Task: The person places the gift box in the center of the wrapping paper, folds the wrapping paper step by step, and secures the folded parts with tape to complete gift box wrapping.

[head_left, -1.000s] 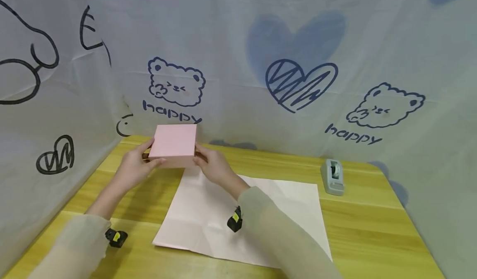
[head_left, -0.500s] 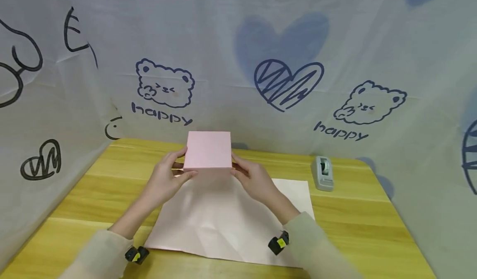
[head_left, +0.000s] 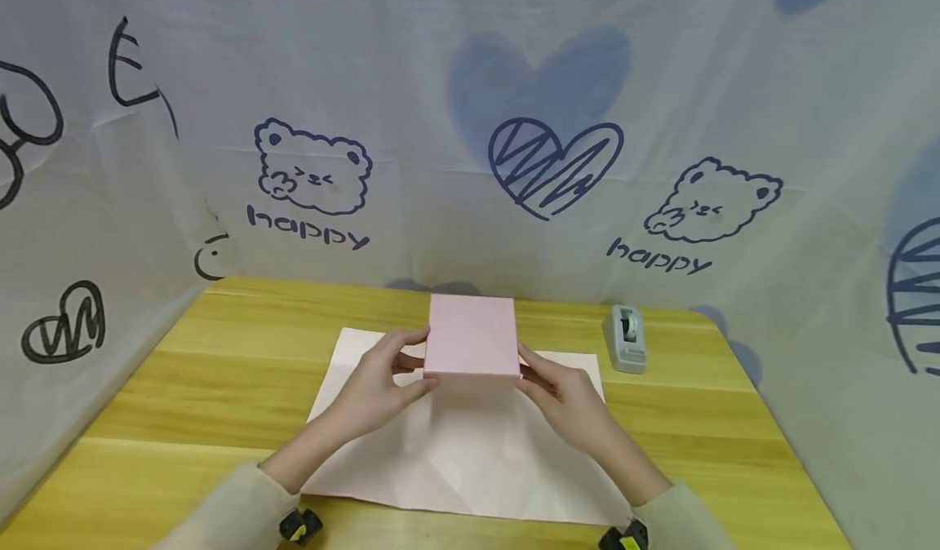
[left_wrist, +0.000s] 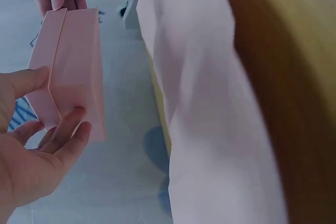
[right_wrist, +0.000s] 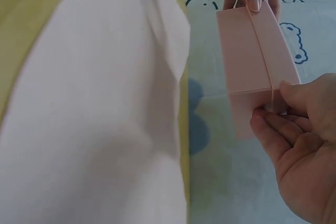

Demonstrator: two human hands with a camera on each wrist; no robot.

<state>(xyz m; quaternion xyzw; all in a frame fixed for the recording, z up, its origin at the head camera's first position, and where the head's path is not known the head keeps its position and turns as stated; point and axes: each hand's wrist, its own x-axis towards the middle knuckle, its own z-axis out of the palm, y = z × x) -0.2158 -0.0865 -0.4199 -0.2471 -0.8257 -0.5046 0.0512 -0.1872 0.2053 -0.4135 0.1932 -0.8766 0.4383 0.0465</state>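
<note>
A pink lidded box (head_left: 472,336) is held level between both hands, above a sheet of pale pink paper (head_left: 470,460). My left hand (head_left: 378,383) grips its left side, thumb at the near edge and fingers along the side. On the opposite side my right hand (head_left: 565,395) grips it the same way. In the left wrist view the box (left_wrist: 68,66) shows a seam where the lid meets the body, and it hangs clear of the paper (left_wrist: 205,108). The right wrist view shows the right fingers (right_wrist: 273,132) against the box's end.
The paper lies creased on a yellow wood-grain table (head_left: 169,379). A grey tape dispenser (head_left: 625,339) stands at the back right, just beyond the paper's corner. White sheeting (head_left: 419,68) with drawn bears and hearts hangs behind and beside the table.
Both hands have carried the box rightward and nearer, from the paper's far left corner to over its middle. The head view has turned slightly right. The grip looks the same.
</note>
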